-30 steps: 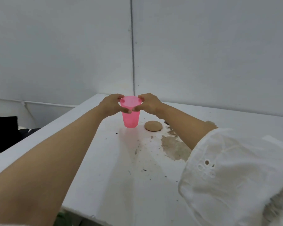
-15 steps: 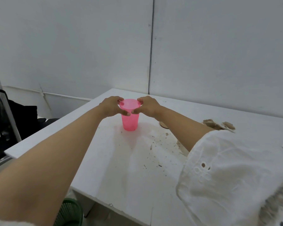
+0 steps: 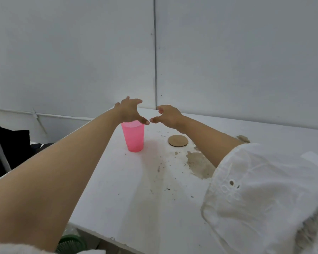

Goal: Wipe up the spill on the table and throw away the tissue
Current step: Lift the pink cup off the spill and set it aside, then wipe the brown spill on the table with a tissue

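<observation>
The spill (image 3: 200, 165), a brownish wet patch with dark specks scattered around it, lies on the white table (image 3: 136, 208) toward its right side, partly hidden by the right forearm and the white eyelet sleeve (image 3: 261, 195). Just beyond the patch, nearer the table's far edge, a round brown cork coaster (image 3: 178, 140) lies flat. To the left of the coaster, near the table's left edge, a pink translucent plastic cup (image 3: 134, 137) stands upright.

The left hand (image 3: 129, 111) hangs above the cup's rim with fingers spread and holding nothing; whether it touches the rim cannot be told. The right hand (image 3: 168, 115) hovers above the table beside it, fingers curled but empty, thumb tip close to the left thumb without gripping anything. A crumpled brownish tissue (image 3: 243, 138) shows just past the right forearm, toward the table's far right. Below the table's near left corner, a green mesh bin (image 3: 70, 244) is partly visible.
</observation>
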